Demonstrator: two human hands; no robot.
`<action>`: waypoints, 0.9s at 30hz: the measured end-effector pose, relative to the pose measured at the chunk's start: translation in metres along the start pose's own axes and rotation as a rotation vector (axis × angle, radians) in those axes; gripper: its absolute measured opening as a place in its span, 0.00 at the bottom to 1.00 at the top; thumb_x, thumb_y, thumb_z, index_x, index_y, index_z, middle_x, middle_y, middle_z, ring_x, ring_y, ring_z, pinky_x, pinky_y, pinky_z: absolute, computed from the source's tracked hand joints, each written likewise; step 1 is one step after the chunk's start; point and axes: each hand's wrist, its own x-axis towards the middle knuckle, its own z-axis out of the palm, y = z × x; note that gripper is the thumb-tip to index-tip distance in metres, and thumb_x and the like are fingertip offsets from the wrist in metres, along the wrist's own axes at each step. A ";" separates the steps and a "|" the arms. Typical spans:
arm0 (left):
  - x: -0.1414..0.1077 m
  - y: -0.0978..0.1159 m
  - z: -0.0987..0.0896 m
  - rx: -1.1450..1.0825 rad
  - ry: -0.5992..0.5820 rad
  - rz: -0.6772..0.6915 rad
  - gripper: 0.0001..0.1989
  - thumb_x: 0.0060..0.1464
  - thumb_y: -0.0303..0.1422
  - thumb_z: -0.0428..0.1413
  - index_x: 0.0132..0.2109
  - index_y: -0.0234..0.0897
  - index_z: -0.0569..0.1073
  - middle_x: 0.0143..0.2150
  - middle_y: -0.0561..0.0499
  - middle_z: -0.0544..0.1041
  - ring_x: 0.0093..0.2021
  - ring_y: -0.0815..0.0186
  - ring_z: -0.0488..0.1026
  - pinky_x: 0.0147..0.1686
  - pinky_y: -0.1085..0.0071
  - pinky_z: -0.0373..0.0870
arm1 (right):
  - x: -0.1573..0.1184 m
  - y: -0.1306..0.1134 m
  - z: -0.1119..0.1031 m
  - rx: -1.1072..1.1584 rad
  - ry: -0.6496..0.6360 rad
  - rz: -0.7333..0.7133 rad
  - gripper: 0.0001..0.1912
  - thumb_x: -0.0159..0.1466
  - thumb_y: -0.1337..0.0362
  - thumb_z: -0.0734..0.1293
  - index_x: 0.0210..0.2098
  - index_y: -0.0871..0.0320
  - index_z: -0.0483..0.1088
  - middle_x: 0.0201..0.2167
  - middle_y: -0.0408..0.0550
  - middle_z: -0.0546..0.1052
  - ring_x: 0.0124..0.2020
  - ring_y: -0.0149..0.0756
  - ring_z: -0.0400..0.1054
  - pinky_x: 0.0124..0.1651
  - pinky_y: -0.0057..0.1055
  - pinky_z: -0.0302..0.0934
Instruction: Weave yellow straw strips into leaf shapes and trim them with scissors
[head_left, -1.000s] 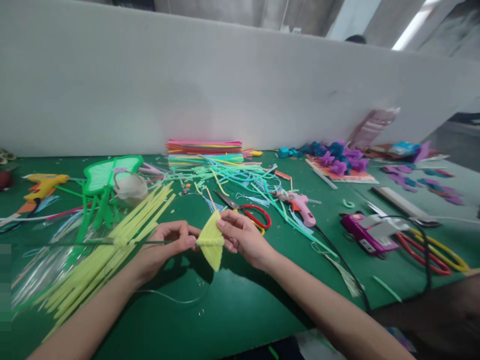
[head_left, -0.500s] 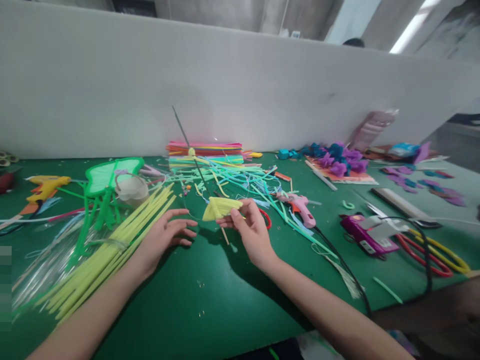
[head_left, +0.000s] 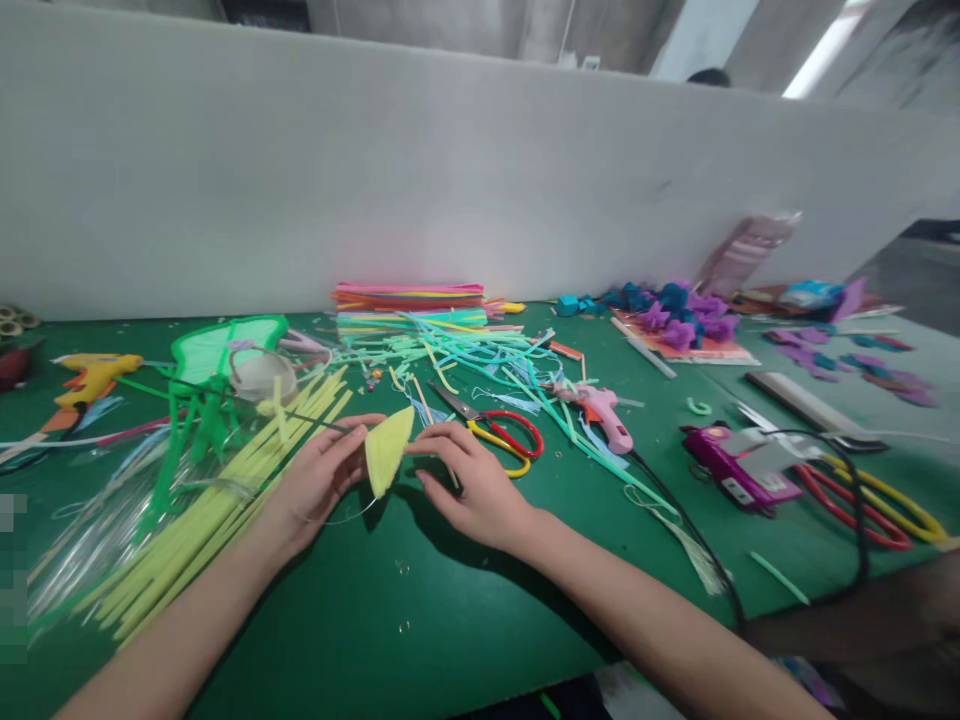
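My left hand (head_left: 326, 475) pinches a yellow leaf-shaped pipe-cleaner piece (head_left: 388, 452) above the green table. A thin dark rod (head_left: 319, 420) runs leftward from these fingers, and a fine pale thread hangs in a loop below the piece. My right hand (head_left: 476, 487) is just right of the yellow piece, fingers apart and bent, the fingertips close to its edge; I cannot tell whether they touch. Behind that hand lie scissors (head_left: 512, 424) with red and yellow handles. A bundle of yellow pipe cleaners (head_left: 217, 500) lies under and beside my left forearm.
At left are a yellow glue gun (head_left: 97, 378) and a green mesh frame (head_left: 225, 350). Colourful pipe cleaners (head_left: 412, 295) are stacked by the white partition (head_left: 450, 180). To the right are a pink glue gun (head_left: 611, 425), a purple device (head_left: 742, 470) and purple flowers (head_left: 679, 320).
The yellow piece has passed from my right hand to my left and turned upright. Its rod now tilts left instead of up. My right hand has let go, and the scissors show more.
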 end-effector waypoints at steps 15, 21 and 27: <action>-0.004 0.006 -0.003 -0.013 0.023 0.102 0.14 0.51 0.37 0.63 0.45 0.38 0.78 0.35 0.50 0.81 0.33 0.66 0.76 0.32 0.74 0.72 | -0.007 0.048 -0.064 -0.489 -0.165 0.516 0.23 0.59 0.58 0.68 0.51 0.61 0.64 0.42 0.57 0.71 0.45 0.47 0.66 0.44 0.38 0.61; -0.003 0.004 -0.003 0.023 0.071 0.102 0.13 0.47 0.39 0.65 0.39 0.36 0.79 0.32 0.50 0.80 0.30 0.66 0.75 0.31 0.73 0.71 | -0.003 0.042 -0.064 -0.438 -0.313 0.567 0.25 0.57 0.68 0.66 0.53 0.63 0.62 0.28 0.49 0.73 0.28 0.37 0.66 0.28 0.28 0.51; 0.000 0.000 -0.007 0.026 0.093 0.103 0.14 0.46 0.41 0.65 0.37 0.36 0.78 0.31 0.50 0.80 0.31 0.63 0.76 0.31 0.71 0.72 | 0.002 0.040 -0.061 -0.140 -0.133 0.626 0.31 0.56 0.65 0.68 0.57 0.61 0.58 0.25 0.40 0.69 0.26 0.33 0.64 0.28 0.28 0.54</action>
